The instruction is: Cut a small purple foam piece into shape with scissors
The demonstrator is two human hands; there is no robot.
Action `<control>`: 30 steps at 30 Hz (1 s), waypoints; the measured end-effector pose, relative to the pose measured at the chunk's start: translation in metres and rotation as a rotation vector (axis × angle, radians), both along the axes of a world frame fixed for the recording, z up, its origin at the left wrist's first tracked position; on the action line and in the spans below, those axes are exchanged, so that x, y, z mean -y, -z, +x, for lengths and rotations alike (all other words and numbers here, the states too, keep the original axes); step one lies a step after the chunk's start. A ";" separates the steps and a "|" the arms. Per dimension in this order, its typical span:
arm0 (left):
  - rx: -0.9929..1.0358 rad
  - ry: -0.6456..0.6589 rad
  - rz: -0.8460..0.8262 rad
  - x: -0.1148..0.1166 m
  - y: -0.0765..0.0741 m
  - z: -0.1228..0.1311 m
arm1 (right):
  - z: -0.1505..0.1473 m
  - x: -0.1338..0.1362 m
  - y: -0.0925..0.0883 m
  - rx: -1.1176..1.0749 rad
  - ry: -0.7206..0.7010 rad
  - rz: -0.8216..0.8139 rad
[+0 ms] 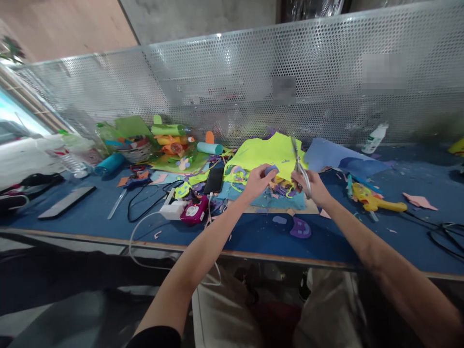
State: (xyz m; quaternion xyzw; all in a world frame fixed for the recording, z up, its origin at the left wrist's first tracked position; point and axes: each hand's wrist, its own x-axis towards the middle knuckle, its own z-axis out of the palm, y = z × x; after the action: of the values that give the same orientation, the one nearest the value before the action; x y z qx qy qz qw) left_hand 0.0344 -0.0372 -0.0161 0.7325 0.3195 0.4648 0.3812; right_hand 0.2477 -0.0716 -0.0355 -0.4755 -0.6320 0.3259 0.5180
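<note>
My left hand (260,179) is closed on a small blue-violet piece (271,170), which looks like craft foam or felt. Beside it, my right hand (311,184) grips a pair of scissors (300,166) whose blades point up and away from me. The scissors and the small piece are apart. Behind both hands spreads a bright yellow-green sheet (263,151), with cut scraps and a light blue sheet (299,200) below it. Nearer the table's edge lie a purple curved cutout (300,227) and a small lavender piece (279,220).
A yellow glue gun (379,199) with a cord and a white bottle (375,139) are at right. To the left are a black phone (214,180), a magenta power adapter (195,210) with cables, and plastic bottles. A perforated metal panel (250,72) stands behind the blue table (246,235).
</note>
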 end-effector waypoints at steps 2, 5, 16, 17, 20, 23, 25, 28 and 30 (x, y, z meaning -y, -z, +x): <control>-0.042 -0.021 0.026 0.002 0.000 0.000 | -0.002 -0.001 0.000 -0.094 0.046 0.025; -0.155 -0.013 0.094 0.004 0.001 0.002 | -0.008 -0.001 -0.002 -0.180 0.083 0.082; -0.285 -0.015 0.187 0.004 0.006 0.004 | -0.016 -0.003 0.002 -0.154 0.042 0.014; -0.278 -0.019 0.194 0.003 0.006 0.004 | -0.015 -0.003 0.003 -0.137 0.038 0.030; -0.261 -0.031 0.213 0.002 0.006 0.003 | -0.015 -0.005 0.006 -0.115 0.056 0.099; -0.184 -0.054 0.218 0.005 0.006 0.005 | -0.018 -0.007 0.010 -0.196 0.092 0.146; -0.111 -0.054 0.207 0.008 0.008 0.008 | -0.024 -0.007 0.011 -0.295 0.115 0.144; -0.099 -0.030 0.185 0.012 0.011 0.013 | -0.033 -0.004 0.010 -0.399 0.134 0.118; -0.127 -0.036 0.184 0.013 0.012 0.015 | -0.037 -0.002 0.008 -0.416 0.129 0.113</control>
State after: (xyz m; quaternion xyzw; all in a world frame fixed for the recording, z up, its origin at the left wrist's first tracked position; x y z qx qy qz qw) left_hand 0.0493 -0.0505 -0.0283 0.7863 0.3122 0.4517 0.2831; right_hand 0.2110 -0.0693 -0.0438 -0.4079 -0.4970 0.3473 0.6826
